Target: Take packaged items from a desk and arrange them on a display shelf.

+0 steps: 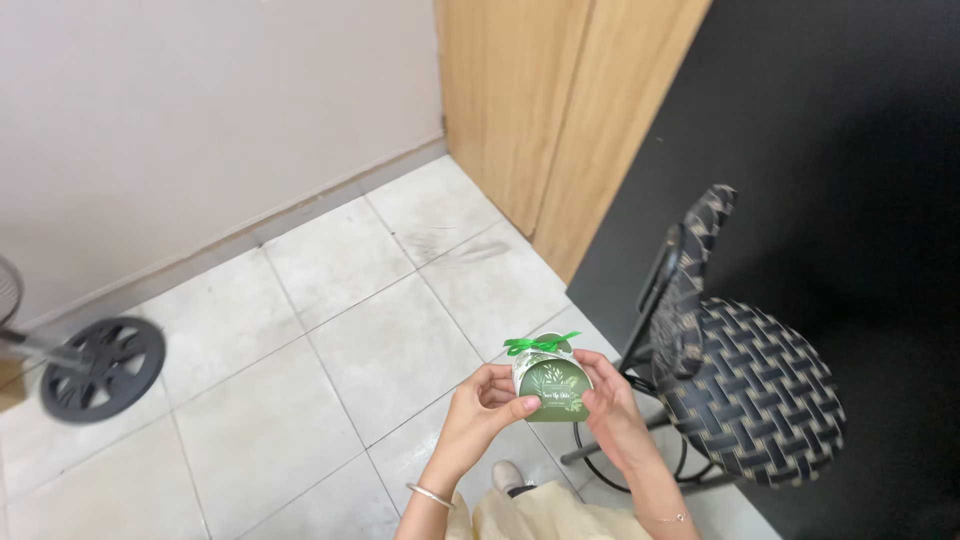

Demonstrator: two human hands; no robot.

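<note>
- Above the tiled floor, just left of a woven chair, both hands hold a small green gift box in the air.
- The left hand pinches the box's left side with thumb on its front; the right hand cups its right side. Each grip is closed on the box.
- To handle it well, I judge light, even pressure at the sides best, so the card walls do not buckle.
- The box stands upright, long axis vertical, bow on top, printed face toward the camera.
</note>
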